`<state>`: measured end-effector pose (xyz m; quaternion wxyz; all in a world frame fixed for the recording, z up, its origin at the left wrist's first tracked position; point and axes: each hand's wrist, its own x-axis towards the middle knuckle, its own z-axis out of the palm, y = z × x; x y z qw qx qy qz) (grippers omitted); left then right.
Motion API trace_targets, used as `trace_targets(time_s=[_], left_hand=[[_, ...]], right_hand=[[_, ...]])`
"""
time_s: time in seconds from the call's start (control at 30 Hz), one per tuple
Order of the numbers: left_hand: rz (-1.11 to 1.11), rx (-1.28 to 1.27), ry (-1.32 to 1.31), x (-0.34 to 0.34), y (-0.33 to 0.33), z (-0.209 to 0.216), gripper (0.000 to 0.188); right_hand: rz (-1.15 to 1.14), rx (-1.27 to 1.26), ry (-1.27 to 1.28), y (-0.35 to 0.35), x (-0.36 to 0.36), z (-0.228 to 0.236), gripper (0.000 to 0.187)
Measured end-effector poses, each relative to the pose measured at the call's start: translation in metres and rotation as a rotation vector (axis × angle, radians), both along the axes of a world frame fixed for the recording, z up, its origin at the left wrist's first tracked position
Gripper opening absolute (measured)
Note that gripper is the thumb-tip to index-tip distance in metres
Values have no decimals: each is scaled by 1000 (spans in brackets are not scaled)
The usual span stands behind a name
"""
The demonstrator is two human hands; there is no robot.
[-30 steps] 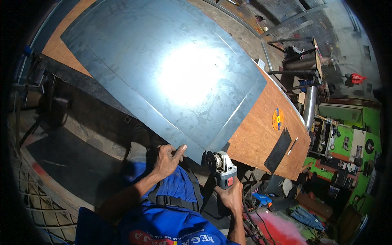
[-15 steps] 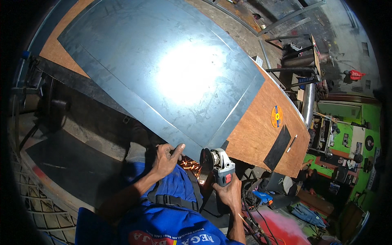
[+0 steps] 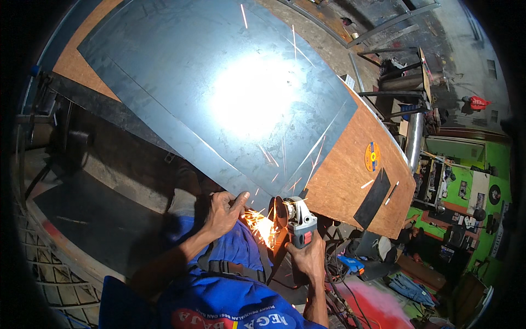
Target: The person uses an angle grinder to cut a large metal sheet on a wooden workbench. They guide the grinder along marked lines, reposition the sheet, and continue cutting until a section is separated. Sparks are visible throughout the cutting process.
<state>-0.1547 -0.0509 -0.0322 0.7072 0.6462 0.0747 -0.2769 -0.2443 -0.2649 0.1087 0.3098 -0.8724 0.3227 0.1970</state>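
A large blue-grey metal sheet (image 3: pixel 159 66) with scribed lines and a bright glare lies on a brown wooden board. My left hand (image 3: pixel 223 214) is closed on the sheet's near edge, its thumb stretched along the rim and the other fingers curled. In my right hand (image 3: pixel 309 256) is an angle grinder (image 3: pixel 302 223), gripped by its body. The grinder's disc (image 3: pixel 281 210) meets the sheet's near corner. Bright sparks (image 3: pixel 264 227) pour down toward my blue clothing, and a few streaks fly up over the sheet.
On the brown board (image 3: pixel 342 189), right of the sheet, lie an orange-yellow disc (image 3: pixel 372 157), a dark flat strip (image 3: pixel 373 198) and a thin marker (image 3: pixel 392 193). Cables (image 3: pixel 333 274) hang at the lower right. A dark plate (image 3: pixel 93 225) lies below at left.
The spark spray has grown much brighter, with streaks now flying above the sheet. The grinder has shifted slightly rightward at the corner. My left hand stays in place.
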Motion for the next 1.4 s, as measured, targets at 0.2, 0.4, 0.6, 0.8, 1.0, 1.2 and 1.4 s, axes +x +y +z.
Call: trace_targets(time_s=[0.2, 0.4, 0.6, 0.8, 1.0, 1.2, 1.4], left_hand=[[-51, 117, -2, 2, 2, 5, 44], [-59, 126, -12, 4, 2, 7, 46], [-78, 115, -38, 5, 3, 5, 45], [-80, 109, -17, 6, 2, 7, 44], [-97, 127, -5, 6, 3, 7, 44], [-51, 118, -78, 4, 1, -1, 51], [28, 127, -112, 5, -6, -4, 46]], right_hand=[[20, -10, -29, -2, -2, -3, 60], [-17, -9, 28, -4, -7, 4, 62], [-46, -23, 44, -4, -7, 6, 63], [-40, -9, 11, -1, -3, 4, 63], [-42, 9, 11, 1, 1, 3, 62], [-31, -4, -2, 3, 0, -1, 60], [-162, -22, -110, -9, -26, -6, 53]])
